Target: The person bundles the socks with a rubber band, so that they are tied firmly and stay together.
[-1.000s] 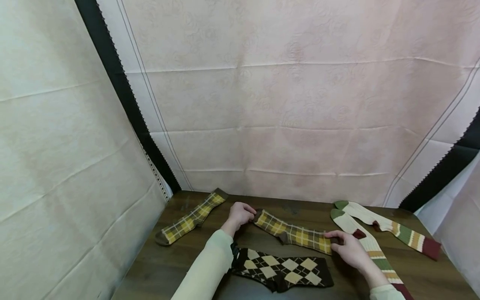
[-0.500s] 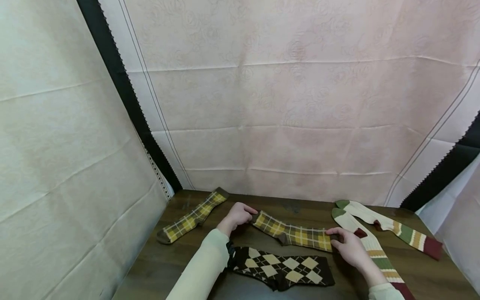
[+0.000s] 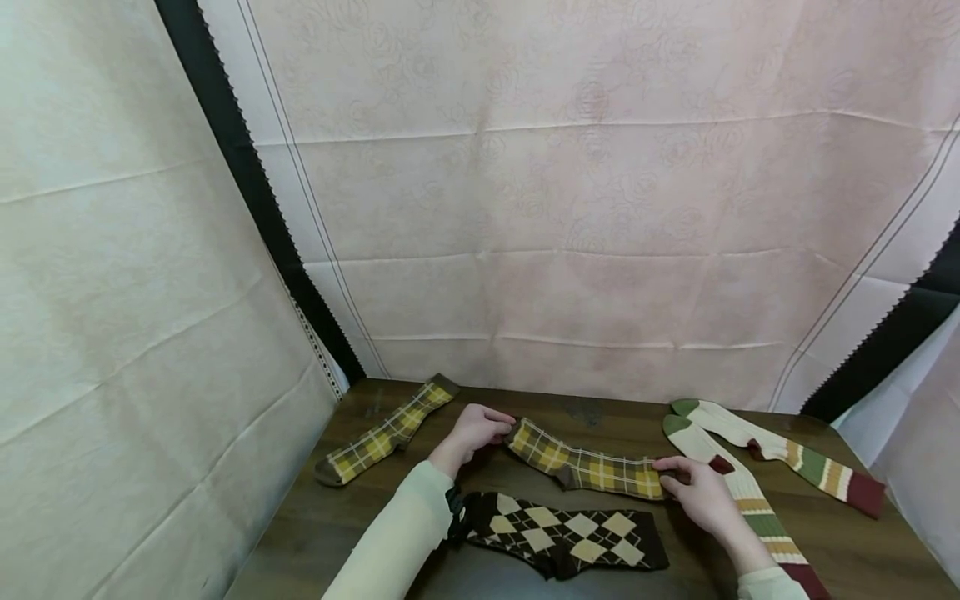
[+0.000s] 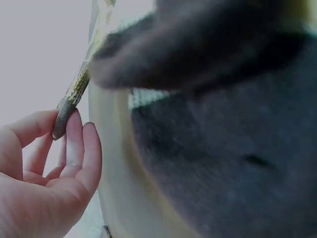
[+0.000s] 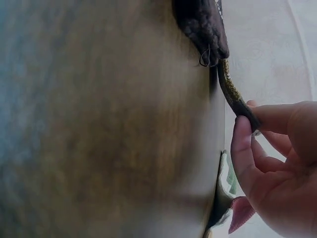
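A yellow plaid sock (image 3: 577, 465) with dark brown ends stretches between both hands in the middle of the table. My left hand (image 3: 476, 432) pinches its brown toe end between thumb and fingers, also plain in the left wrist view. At the opposite end my right hand (image 3: 697, 492) pinches the cuff, with thumb and forefinger closed on the dark edge in the right wrist view. A black-and-cream argyle sock (image 3: 566, 537) lies just in front of it, nearest the wearer. Another yellow plaid sock (image 3: 386, 435) lies slanted at the back left.
Two cream socks with green toes, a farther striped sock (image 3: 795, 458) and a nearer striped sock (image 3: 738, 492), lie on the right, the nearer one partly behind the right arm. The dark wooden table (image 3: 300, 537) meets a pale cloth wall (image 3: 570, 208) at its back edge.
Both hands keep hold of the plaid sock, which stays nearly in place. The left forearm has shifted slightly left. Little else differs.
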A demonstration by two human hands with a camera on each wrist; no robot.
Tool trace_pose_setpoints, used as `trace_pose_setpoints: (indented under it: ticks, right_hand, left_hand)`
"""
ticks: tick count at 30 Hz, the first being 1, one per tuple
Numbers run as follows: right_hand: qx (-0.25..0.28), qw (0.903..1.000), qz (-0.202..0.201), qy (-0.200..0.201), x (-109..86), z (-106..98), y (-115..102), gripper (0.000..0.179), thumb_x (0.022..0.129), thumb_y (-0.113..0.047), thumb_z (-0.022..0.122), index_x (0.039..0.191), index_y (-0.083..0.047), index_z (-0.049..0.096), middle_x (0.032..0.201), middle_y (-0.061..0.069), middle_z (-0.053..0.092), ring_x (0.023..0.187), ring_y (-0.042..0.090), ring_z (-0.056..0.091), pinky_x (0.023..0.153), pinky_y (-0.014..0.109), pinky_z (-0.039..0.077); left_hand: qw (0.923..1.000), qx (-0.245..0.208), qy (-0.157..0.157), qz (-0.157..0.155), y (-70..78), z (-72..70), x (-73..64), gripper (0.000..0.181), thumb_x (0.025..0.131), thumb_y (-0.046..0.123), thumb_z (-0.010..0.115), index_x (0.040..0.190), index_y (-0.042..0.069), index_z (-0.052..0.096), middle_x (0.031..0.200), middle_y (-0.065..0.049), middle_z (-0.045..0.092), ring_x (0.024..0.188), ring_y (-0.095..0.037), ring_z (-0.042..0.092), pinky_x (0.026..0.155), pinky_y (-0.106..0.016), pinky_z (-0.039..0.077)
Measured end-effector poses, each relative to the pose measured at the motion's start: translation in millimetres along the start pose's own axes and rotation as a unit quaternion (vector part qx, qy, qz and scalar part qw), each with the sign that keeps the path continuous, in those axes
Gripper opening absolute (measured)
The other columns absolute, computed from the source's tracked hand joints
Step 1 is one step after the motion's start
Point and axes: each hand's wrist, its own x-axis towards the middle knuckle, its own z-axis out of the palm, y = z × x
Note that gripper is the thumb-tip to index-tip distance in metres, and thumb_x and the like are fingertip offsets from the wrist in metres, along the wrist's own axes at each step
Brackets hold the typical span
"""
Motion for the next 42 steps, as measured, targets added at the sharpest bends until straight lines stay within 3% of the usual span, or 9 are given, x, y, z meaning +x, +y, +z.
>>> trace_pose_setpoints:
  ticks: [3,7,11,15,25,33,42]
  right_hand:
    - [0.009,0.9999,0.001,0.005,-0.5,0,0,0.024,0.101,-0.002,0.070,0.124,0.001,0.075,0.120,0.020,0.074,0.103,0.030,0.070,0.074,0.033,0.053]
    - [0.059,0.9982,0.006,0.007,-1.5,0,-2,0.029,0.101,0.000,0.070,0.130,0.007,0.070,0.124,0.026,0.071,0.104,0.032,0.072,0.073,0.032,0.061]
    - [0.084,0.9962,0.014,0.017,-4.0,-1,-5,0.031,0.101,0.000,0.070,0.130,0.008,0.070,0.118,0.024,0.074,0.091,0.024,0.075,0.068,0.031,0.062]
    - [0.066,0.9970,0.018,0.037,-7.1,-7,-9,0.029,0.101,-0.005,0.072,0.128,0.005,0.073,0.110,0.018,0.077,0.078,0.015,0.073,0.064,0.029,0.059]
    - [0.099,0.9933,0.033,0.051,-16.2,-16,-19,0.022,0.102,-0.007,0.072,0.120,0.005,0.078,0.130,0.030,0.069,0.081,0.011,0.077,0.071,0.029,0.063]
    - [0.143,0.9886,0.048,0.009,-28.0,-18,-22,0.029,0.103,-0.009,0.072,0.128,0.005,0.074,0.131,0.024,0.070,0.087,0.010,0.074,0.074,0.031,0.063]
    - [0.183,0.9812,0.029,-0.055,-44.1,-16,-28,0.035,0.102,-0.003,0.071,0.134,0.012,0.068,0.129,0.025,0.070,0.087,0.009,0.070,0.076,0.033,0.063]
  left_hand:
    - [0.9999,-0.006,-0.007,0.006,-0.3,-1.1,-2.6,0.016,0.097,0.001,0.075,0.111,-0.003,0.082,0.121,-0.014,0.075,0.087,-0.020,0.073,0.084,-0.041,0.063]
    - [0.9993,-0.032,-0.016,0.006,1.5,-4.6,-8.6,0.020,0.097,0.001,0.076,0.115,-0.005,0.080,0.122,-0.016,0.074,0.086,-0.027,0.075,0.083,-0.043,0.064]
    - [0.9985,-0.051,-0.016,0.003,4.1,-8.2,-15.9,0.022,0.097,0.001,0.075,0.117,-0.007,0.079,0.121,-0.017,0.074,0.089,-0.032,0.076,0.083,-0.045,0.064]
    - [0.9983,-0.055,-0.014,0.009,7.2,-10.6,-19.7,0.021,0.097,0.000,0.075,0.116,-0.008,0.079,0.119,-0.017,0.074,0.085,-0.029,0.076,0.082,-0.045,0.064]
    - [0.9973,-0.070,0.005,0.018,16.2,-17.0,-28.2,0.021,0.095,-0.002,0.075,0.115,-0.007,0.080,0.117,-0.017,0.074,0.084,-0.022,0.075,0.076,-0.041,0.065]
    - [0.9967,-0.078,0.006,0.021,22.8,-26.6,-49.9,0.022,0.096,-0.004,0.071,0.116,-0.007,0.079,0.121,-0.019,0.073,0.084,-0.024,0.076,0.074,-0.038,0.065]
    - [0.9965,-0.079,-0.005,0.029,13.8,-36.6,-75.7,0.022,0.096,-0.006,0.070,0.116,-0.009,0.078,0.124,-0.021,0.072,0.083,-0.023,0.075,0.075,-0.038,0.065]
